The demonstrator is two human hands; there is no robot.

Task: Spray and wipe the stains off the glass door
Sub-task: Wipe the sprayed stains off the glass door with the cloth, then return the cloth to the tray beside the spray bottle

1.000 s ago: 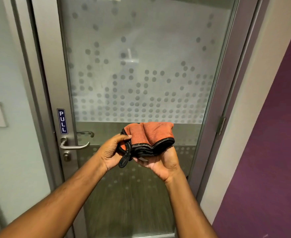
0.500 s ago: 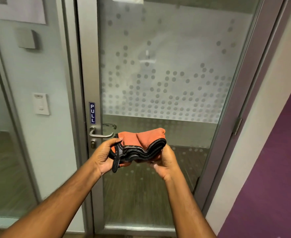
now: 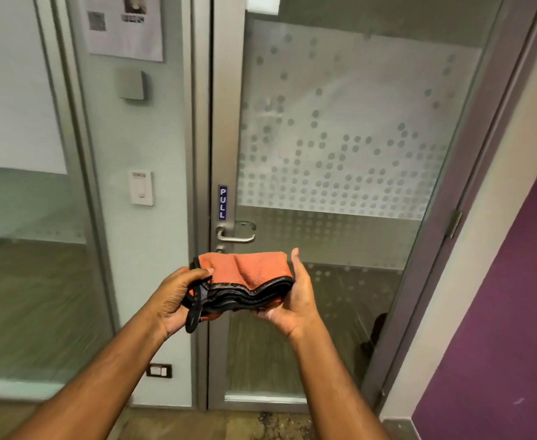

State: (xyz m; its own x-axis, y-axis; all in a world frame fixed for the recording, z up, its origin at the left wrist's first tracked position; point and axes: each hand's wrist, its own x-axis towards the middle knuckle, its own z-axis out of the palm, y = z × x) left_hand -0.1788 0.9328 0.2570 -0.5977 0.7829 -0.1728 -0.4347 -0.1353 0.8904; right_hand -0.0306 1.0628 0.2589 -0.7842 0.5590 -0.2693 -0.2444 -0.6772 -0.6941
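Both hands holding a folded orange microfibre cloth with black edging (image 3: 247,281) in front of the frosted, dot-patterned glass door (image 3: 340,147).

Left hand (image 3: 173,300) is pinching the cloth's left end, thumb on top; right hand (image 3: 295,300) is cupping the right end, fingers mostly hidden beneath. Stains on the glass are proving hard to make out; the paper notice (image 3: 126,27) is running off frame at the top.

Both hands hold a folded orange cloth (image 3: 248,274) with black edging before the glass door (image 3: 340,138). The left hand (image 3: 173,300) pinches its left end; the right hand (image 3: 295,296) cups its right end, fingers up. The door handle (image 3: 235,235) sits just above the cloth.
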